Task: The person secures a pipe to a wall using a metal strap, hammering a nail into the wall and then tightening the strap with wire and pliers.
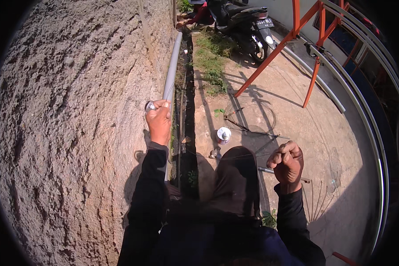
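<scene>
A thin wire [241,157] bows across the space between my hands, passing over my dark-clad knee. My left hand [158,122], with a ring on one finger, is closed in a pinch on the wire beside the rough wall. Just beyond it a grey pipe [173,62] runs along the wall's foot. My right hand [289,163] pinches the other part of the wire above the concrete. Under that hand lies a metal rod-like tool [265,170], partly hidden. A white-topped container [224,134] stands on the ground between my hands, with a small object [215,153] near it.
The rough wall [75,111] rises close on my left, with a narrow gutter [188,97] at its foot. A coil of wire [272,122] lies ahead. Farther off are a motorcycle [241,22], an orange metal frame [277,64], long pipes [317,75] and another person's red sleeve [201,17].
</scene>
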The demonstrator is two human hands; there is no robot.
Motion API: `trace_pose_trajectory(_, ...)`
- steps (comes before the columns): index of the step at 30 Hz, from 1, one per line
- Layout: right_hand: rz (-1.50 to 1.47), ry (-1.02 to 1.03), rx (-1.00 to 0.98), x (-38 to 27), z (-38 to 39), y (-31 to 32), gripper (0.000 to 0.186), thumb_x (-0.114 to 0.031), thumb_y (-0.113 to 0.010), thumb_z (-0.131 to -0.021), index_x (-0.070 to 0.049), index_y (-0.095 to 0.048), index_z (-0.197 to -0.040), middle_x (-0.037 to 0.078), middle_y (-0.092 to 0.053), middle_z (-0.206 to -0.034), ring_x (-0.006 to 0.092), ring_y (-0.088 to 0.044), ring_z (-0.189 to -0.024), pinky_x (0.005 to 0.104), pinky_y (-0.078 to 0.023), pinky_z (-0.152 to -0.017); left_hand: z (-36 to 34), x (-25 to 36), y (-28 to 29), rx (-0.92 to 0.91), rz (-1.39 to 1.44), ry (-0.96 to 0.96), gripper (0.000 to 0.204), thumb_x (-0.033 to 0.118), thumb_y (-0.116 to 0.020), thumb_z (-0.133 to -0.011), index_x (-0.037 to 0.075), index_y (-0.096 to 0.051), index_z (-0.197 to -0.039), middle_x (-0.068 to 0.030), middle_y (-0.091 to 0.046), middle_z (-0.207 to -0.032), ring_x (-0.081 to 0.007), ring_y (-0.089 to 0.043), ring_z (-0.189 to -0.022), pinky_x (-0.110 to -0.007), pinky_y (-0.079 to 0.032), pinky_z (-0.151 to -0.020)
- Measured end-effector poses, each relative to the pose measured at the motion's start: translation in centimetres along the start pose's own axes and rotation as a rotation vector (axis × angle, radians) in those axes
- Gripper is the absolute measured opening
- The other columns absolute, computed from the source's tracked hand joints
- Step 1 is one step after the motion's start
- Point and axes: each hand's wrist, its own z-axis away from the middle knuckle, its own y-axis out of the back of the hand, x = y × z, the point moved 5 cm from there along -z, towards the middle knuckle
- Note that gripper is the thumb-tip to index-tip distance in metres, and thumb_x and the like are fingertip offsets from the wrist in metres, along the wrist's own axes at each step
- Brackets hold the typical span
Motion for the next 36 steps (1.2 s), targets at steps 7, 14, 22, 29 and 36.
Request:
trace_pose_trajectory(7,0.344,-0.341,-0.007,9.2,-8.8,-9.1,0.021,-0.015,-0.067,-0.091,0.002,-0.066,-0.104,0.002,-0.060,-0.066,0.0052,-0.050,-0.049,0.0211,-0.036,-0.041,7.4,0.9,-0.4,-0.088,-0.067,0.026,0.008,0.007,-0.061,-0.093,0.000,-0.061,-0.096,0.0070,-0.048,-0.069,-0.0004,-0.037,-0.056,-0.019,-0.028,-0.049)
trace_pose_trajectory(14,0.269,-0.262,0.081,13.1,-10.4,-9.6,0.023,-0.009,-0.066,-0.090,0.006,-0.064,-0.108,0.003,-0.063,-0.078,0.0078,-0.059,-0.060,0.0215,-0.041,-0.044,9.7,-1.0,-0.9,-0.052,-0.037,0.019,0.010,0.009,-0.062,-0.093,0.000,-0.061,-0.095,0.0068,-0.049,-0.069,-0.0007,-0.040,-0.057,-0.019,-0.029,-0.050)
trace_pose_trajectory(22,0.247,-0.286,0.017,16.9,-10.4,-9.4,0.011,-0.011,-0.065,-0.092,0.000,-0.065,-0.096,0.000,-0.059,-0.072,0.0061,-0.055,-0.058,0.0210,-0.040,-0.049,10.5,-2.1,1.1,-0.029,-0.231,0.003,0.014,0.010,-0.063,-0.092,-0.001,-0.062,-0.100,0.0050,-0.052,-0.070,-0.0014,-0.038,-0.054,-0.019,-0.030,-0.049)
trace_pose_trajectory(29,0.332,-0.064,-0.036,17.8,-10.8,-7.9,0.018,-0.022,-0.059,-0.098,-0.005,-0.053,-0.096,-0.001,-0.055,-0.076,0.0076,-0.056,-0.060,0.0198,-0.040,-0.050,11.4,-1.9,4.5,-0.175,-0.375,0.220,0.019,0.011,-0.066,-0.091,0.000,-0.061,-0.106,-0.0005,-0.062,-0.077,-0.0076,-0.059,-0.063,-0.021,-0.043,-0.057)
trace_pose_trajectory(36,0.248,0.143,0.074,16.4,-11.4,-6.2,0.017,-0.017,-0.061,-0.097,-0.002,-0.053,-0.095,0.004,-0.057,-0.079,0.0111,-0.056,-0.064,0.0240,-0.046,-0.060,18.8,-6.8,6.2,-0.247,0.542,0.747,0.011,0.021,-0.059,-0.096,0.013,-0.056,-0.090,0.0004,-0.054,-0.098,-0.0140,-0.050,-0.084,-0.027,-0.042,-0.064)
